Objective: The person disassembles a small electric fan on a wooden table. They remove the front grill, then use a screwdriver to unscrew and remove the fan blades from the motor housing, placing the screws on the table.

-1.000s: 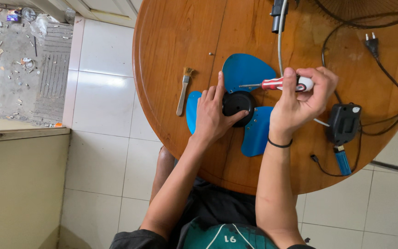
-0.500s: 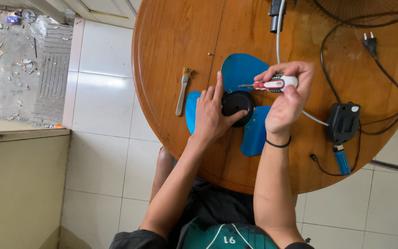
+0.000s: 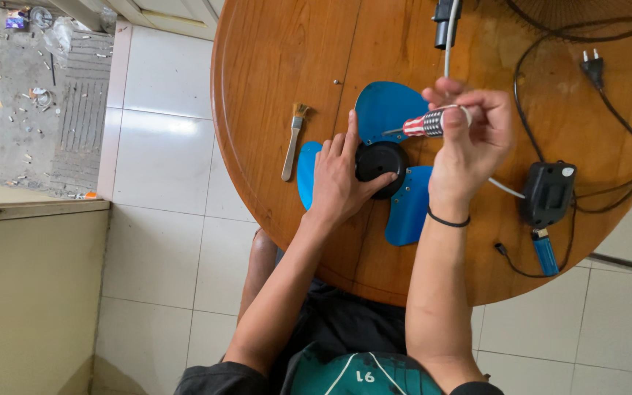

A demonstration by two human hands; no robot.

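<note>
Blue plastic fan blades (image 3: 385, 110) lie flat on the round wooden counter (image 3: 279, 66), and the left hand (image 3: 339, 179) rests spread across them, palm down, fingers extended, with the thumb lying against the black round hub (image 3: 380, 159) at the centre; it presses rather than grips. The right hand (image 3: 469, 139) is closed around the red-and-white striped handle of a screwdriver (image 3: 426, 124), held above the blades with its metal tip pointing toward the left hand and ending just over the upper blade, near the hub. A black band (image 3: 448, 218) circles the right wrist.

Just left of the blades lies a small wooden-handled brush (image 3: 292, 143), apart from the left hand. A tiny screw (image 3: 336, 82) sits alone on the wood above it. To the right of the right hand stands a black switch box (image 3: 548, 194) with a blue lighter (image 3: 546, 252) just below it. A black cable (image 3: 623, 124) loops from there up to a two-pin plug (image 3: 592, 68). A white cord (image 3: 449, 44) runs down from the counter's far edge behind the right hand.
</note>
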